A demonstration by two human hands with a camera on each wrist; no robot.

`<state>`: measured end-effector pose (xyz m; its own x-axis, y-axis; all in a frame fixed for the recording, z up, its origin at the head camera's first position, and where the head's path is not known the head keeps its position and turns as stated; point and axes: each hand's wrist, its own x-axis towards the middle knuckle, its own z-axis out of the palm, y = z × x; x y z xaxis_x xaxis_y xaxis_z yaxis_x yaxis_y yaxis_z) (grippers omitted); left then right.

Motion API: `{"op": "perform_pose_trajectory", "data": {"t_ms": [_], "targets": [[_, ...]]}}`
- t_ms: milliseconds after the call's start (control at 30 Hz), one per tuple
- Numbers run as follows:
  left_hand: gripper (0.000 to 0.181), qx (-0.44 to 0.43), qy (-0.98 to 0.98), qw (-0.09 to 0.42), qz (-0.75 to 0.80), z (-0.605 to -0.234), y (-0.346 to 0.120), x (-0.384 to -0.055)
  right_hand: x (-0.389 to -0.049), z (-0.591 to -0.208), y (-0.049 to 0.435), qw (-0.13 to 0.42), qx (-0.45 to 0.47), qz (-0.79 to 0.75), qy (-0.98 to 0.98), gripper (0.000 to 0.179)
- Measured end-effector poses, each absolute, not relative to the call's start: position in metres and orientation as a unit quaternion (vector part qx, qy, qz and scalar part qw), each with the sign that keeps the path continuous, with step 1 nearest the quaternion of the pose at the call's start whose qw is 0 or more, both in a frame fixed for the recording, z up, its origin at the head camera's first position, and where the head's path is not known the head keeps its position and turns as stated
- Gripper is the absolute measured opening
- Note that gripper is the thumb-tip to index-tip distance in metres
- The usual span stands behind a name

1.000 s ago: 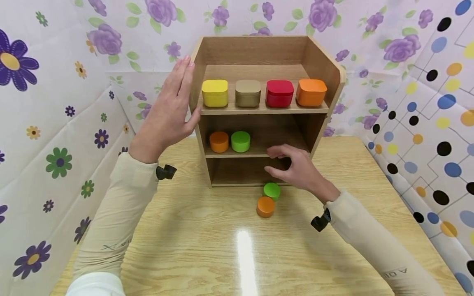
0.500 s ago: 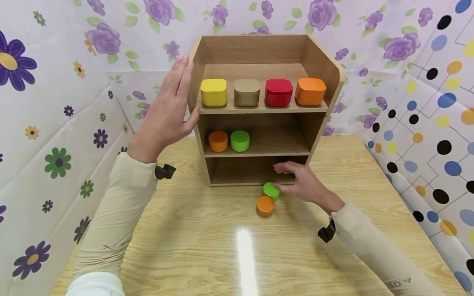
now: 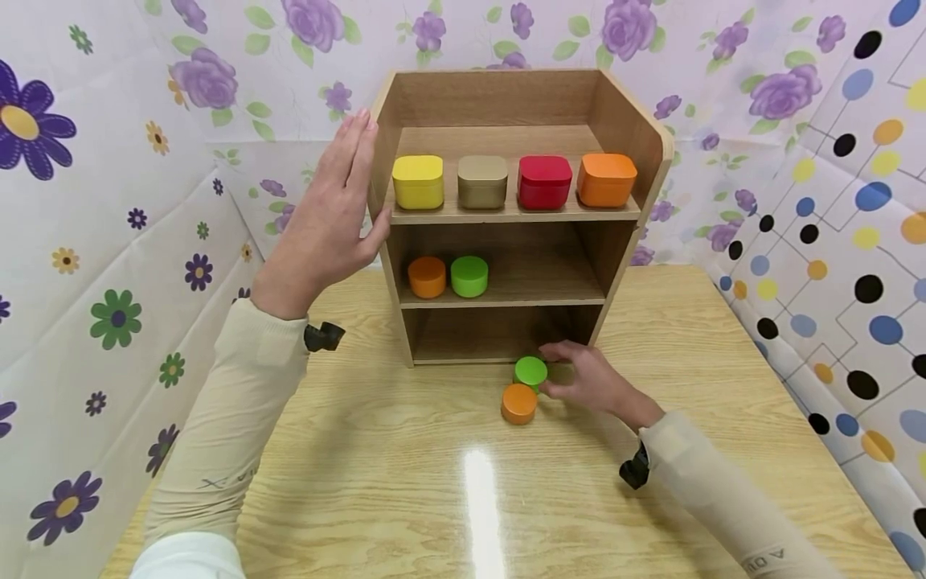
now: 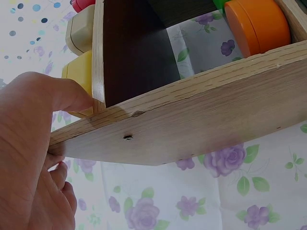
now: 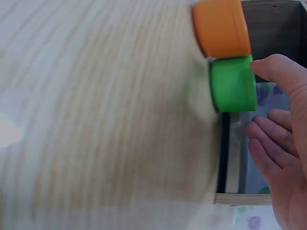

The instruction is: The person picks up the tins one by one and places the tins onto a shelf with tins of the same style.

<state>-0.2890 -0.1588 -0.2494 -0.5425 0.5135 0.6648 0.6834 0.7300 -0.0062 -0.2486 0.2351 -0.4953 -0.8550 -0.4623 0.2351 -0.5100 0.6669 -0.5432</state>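
Note:
My left hand (image 3: 318, 217) steadies a small wooden shelf (image 3: 499, 304) by its left side panel. In the left wrist view, the thumb laps over the panel's front edge beside a yellow box (image 4: 78, 76), with fingers on the outer side. Low at the shelf's front right, my right hand (image 3: 595, 378) reaches beside a round green container (image 3: 531, 371) on the table. Its thumb overlaps the green rim in the right wrist view; contact is unclear, and the other fingers stand apart from it. A round orange container (image 3: 518, 404) touches the green one.
On the top shelf stand yellow, tan (image 3: 483, 183), red (image 3: 546, 183) and orange (image 3: 607, 181) boxes. The middle shelf holds another orange round container (image 3: 427, 277) and a green one (image 3: 469, 277). Patterned cloth walls (image 3: 817, 193) surround the wooden table (image 3: 376, 466).
My right hand has come down from in front of the middle shelf to the green container on the table. The left hand has stayed on the side panel.

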Motion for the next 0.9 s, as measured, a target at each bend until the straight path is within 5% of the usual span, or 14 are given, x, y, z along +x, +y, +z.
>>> {"op": "perform_pose_trajectory", "data": {"t_ms": [900], "targets": [[0.084,-0.341,-0.87,0.331,-0.128,-0.25,-0.159,-0.289,-0.257,-0.521,0.228,0.025,0.252,0.319,-0.913,0.059]]}}
